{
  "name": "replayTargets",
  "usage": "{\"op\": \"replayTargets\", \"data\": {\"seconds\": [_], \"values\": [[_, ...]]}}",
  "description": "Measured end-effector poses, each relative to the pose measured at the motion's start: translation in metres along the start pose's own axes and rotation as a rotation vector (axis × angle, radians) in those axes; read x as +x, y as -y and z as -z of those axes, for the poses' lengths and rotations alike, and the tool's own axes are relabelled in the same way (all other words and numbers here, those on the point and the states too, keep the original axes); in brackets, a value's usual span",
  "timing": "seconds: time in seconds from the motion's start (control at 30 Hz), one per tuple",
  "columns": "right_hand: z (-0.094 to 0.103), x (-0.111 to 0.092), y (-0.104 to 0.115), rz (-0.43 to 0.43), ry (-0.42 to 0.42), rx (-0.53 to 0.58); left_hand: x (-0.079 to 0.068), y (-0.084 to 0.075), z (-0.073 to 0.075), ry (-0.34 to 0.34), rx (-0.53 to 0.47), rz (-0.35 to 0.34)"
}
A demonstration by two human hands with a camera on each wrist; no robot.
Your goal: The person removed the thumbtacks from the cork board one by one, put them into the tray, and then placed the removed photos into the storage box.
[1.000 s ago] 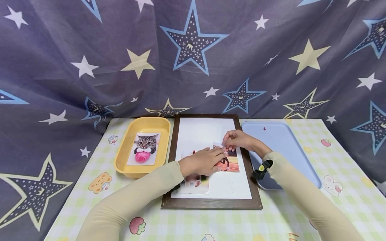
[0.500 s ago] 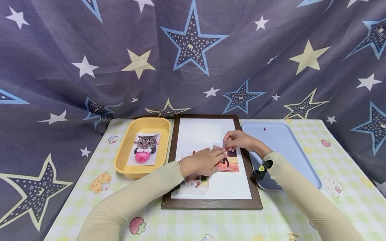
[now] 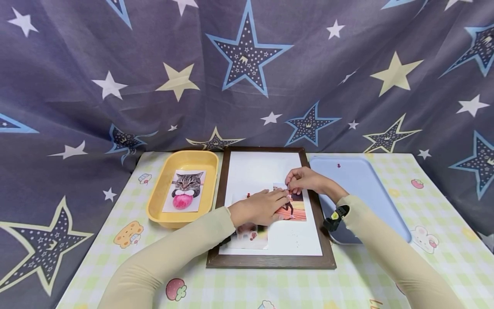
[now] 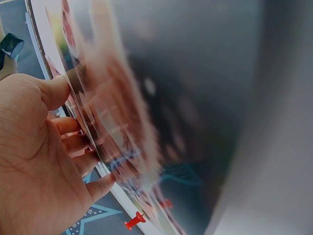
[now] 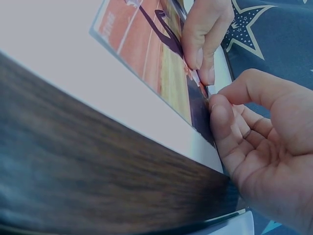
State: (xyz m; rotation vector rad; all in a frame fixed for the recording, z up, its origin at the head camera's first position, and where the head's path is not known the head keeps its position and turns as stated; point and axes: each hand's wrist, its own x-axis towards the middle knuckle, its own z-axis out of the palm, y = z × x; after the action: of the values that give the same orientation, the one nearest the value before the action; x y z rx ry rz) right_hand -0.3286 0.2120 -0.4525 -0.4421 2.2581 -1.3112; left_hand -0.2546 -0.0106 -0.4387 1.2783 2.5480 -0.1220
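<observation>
My left hand (image 3: 264, 206) lies with extended fingers across a photo of a runner (image 3: 298, 213), pressing it on a white board in a dark brown frame (image 3: 270, 261). At the photo's top edge my right hand (image 3: 305, 179) pinches a push pin between thumb and forefinger; the fingertips hide most of it, and a reddish bit (image 5: 204, 91) shows in the right wrist view. Under the left forearm, a second photo (image 3: 256, 242) is on the board, partly covered. A red push pin (image 4: 134, 221) stands out from the board in the left wrist view.
Left of the board, a yellow tray (image 3: 156, 208) holds a cat photo (image 3: 193, 201). A blue tray (image 3: 370, 197) stands to the right, with a small red push pin (image 3: 338, 165) near its far end. A checked cloth (image 3: 216, 287) covers the table; a star-patterned curtain (image 3: 293, 94) hangs behind.
</observation>
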Motion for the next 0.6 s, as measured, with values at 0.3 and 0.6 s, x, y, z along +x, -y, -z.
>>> {"op": "replayTargets", "data": {"seconds": [0.3, 0.6], "values": [[0.0000, -0.0027, 0.0018, -0.010, -0.003, 0.006, 0.0005, 0.0002, -0.0007, 0.006, -0.003, 0.004], [0.0002, -0.0026, 0.0003, -0.008, -0.001, 0.026, -0.0003, 0.0007, -0.0010, -0.011, -0.002, -0.007]]}}
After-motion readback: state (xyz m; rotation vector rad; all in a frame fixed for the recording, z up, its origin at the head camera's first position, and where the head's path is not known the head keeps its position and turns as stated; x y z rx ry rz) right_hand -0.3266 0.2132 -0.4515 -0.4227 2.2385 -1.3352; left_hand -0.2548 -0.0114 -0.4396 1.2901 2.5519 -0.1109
